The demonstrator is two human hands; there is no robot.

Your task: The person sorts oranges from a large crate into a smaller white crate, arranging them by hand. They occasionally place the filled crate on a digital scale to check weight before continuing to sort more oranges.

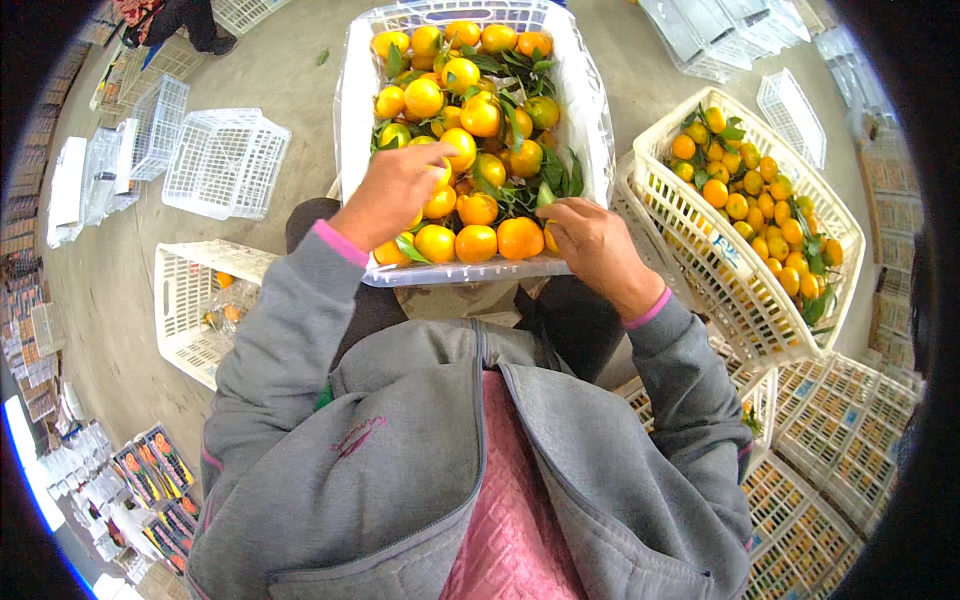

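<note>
A white plastic crate with a pale liner point(589, 127) stands before me, filled with oranges or mandarins and green leaves. My left hand point(397, 187) is over the crate's left part, its fingers by an orange fruit point(460, 148); it is slightly blurred, and whether it grips the fruit is hard to tell. My right hand point(592, 240) rests at the near right corner, fingertips beside a green leaf point(545, 196) and over a partly hidden fruit. Large orange fruits point(520, 238) line the near edge, just left of my right hand.
At the right stands a cream crate point(750, 300) of smaller citrus, with stacked crates point(840, 420) below it. A tilted crate point(176, 300) holding a few fruits and a plastic bag lies at the left, near nested crates point(225, 165). Another person's legs point(196, 22) show at top left.
</note>
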